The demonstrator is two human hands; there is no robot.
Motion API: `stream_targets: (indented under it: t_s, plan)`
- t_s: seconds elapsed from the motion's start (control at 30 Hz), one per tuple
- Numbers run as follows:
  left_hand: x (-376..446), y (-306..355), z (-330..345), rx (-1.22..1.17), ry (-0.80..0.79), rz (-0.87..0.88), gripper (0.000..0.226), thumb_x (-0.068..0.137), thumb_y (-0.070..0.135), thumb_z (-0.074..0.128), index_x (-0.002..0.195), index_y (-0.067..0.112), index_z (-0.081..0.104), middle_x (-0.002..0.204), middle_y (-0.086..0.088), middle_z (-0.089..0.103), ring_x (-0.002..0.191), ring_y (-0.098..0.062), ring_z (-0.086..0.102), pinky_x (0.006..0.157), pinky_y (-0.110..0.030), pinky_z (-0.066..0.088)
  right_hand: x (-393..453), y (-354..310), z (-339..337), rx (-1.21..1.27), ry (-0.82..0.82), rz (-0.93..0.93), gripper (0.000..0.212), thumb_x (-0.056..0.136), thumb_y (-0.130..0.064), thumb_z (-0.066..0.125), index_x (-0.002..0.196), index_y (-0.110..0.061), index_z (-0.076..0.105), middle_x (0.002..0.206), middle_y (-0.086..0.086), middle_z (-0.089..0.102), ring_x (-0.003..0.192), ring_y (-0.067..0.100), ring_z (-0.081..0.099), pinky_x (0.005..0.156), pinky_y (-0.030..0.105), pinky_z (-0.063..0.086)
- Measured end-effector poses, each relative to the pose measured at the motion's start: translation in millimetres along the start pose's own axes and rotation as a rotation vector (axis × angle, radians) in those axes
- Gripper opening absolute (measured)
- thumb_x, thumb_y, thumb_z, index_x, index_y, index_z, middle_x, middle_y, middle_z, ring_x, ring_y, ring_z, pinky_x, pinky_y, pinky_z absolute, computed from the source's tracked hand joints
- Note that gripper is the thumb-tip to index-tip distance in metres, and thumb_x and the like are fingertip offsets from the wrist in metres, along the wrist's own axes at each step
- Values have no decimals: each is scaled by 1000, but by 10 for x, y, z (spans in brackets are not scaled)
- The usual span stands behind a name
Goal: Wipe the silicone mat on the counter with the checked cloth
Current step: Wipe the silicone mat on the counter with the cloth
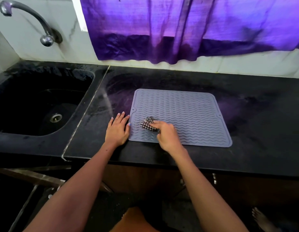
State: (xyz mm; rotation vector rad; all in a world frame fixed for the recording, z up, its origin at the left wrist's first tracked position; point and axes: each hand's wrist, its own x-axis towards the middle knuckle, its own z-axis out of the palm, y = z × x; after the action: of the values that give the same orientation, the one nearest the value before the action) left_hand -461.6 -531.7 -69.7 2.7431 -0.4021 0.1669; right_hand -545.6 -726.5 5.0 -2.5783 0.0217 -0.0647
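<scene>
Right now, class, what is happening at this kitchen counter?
A person is wiping a grey silicone mat that lies flat on the black counter. The right hand grips a bunched checked cloth against the mat's near left part. The left hand lies flat beside the mat's left edge, fingertips touching it. A sink sits to the left.

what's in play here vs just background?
In play:
silicone mat
checked cloth, gripped by right hand
left hand, flat at the mat's left edge
counter

Background:
sink
tap
purple curtain
</scene>
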Motion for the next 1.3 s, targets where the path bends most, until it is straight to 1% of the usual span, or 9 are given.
stream_targets:
  t_s: [0.17, 0.33, 0.53, 0.63, 0.73, 0.8, 0.9, 1.1, 1.3]
  plan:
    - [0, 10, 28, -3, 19, -3, 74, 83, 53, 8, 139, 18, 40, 150, -4, 32, 141, -18, 21, 116, -39, 11, -293, 142, 187, -145, 37, 1, 60, 81, 7, 54, 134, -22, 53, 145, -3, 44, 131, 20, 45, 110, 33, 34]
    - [4, 20, 31, -4, 16, -5, 70, 85, 52, 11, 140, 18, 40, 151, -5, 30, 142, -18, 20, 116, -39, 10, -360, 172, 413, -290, 190, -56, 59, 45, 8, 84, 100, -14, 76, 110, 7, 71, 100, 25, 69, 84, 37, 55]
    - [-11, 4, 32, 22, -1, -5, 72, 85, 53, 8, 141, 19, 37, 152, -4, 27, 143, -18, 17, 116, -40, 9, -316, 134, 216, -228, 38, -49, 56, 81, 1, 58, 132, -22, 55, 143, -2, 47, 128, 19, 48, 103, 34, 42]
    - [-11, 10, 19, 29, -4, -6, 68, 87, 50, 12, 141, 18, 36, 152, -4, 27, 143, -18, 17, 116, -40, 9, -179, 175, 8, -159, -63, 41, 52, 84, -4, 54, 127, -33, 58, 138, -7, 52, 116, 17, 57, 101, 32, 43]
    - [-18, 16, 11, 26, -18, -11, 66, 88, 48, 14, 142, 18, 36, 153, -5, 26, 143, -18, 16, 116, -40, 9, -16, 219, -158, 139, -95, 183, 49, 84, 1, 46, 119, -28, 66, 122, 3, 65, 82, 17, 62, 72, 21, 46]
    - [-24, 24, 10, 21, -3, -7, 70, 86, 51, 10, 141, 17, 37, 152, -5, 27, 143, -19, 18, 116, -40, 10, 3, 247, -218, 192, 36, 263, 50, 84, 2, 45, 120, -26, 65, 120, 3, 67, 90, 19, 61, 76, 23, 45]
    - [-20, 20, 21, 23, -5, -7, 66, 88, 48, 13, 141, 17, 37, 152, -5, 27, 142, -20, 18, 116, -41, 10, -133, 234, -196, 51, 180, 269, 46, 87, -1, 52, 127, -22, 60, 132, -1, 58, 116, 21, 57, 102, 31, 42]
    - [-9, -8, 28, 34, -12, 5, 67, 88, 50, 12, 141, 17, 37, 152, -6, 27, 143, -20, 18, 116, -41, 10, -345, 223, 181, -281, 120, 152, 46, 92, -4, 50, 137, -13, 48, 148, 6, 39, 137, 21, 36, 110, 33, 33]
    - [-13, -12, 25, 29, -18, 10, 64, 89, 47, 16, 141, 16, 37, 152, -7, 27, 142, -21, 18, 116, -41, 10, -208, 95, 91, -448, 103, 152, 23, 90, -7, 53, 111, -7, 63, 120, 12, 58, 111, 28, 56, 86, 37, 48]
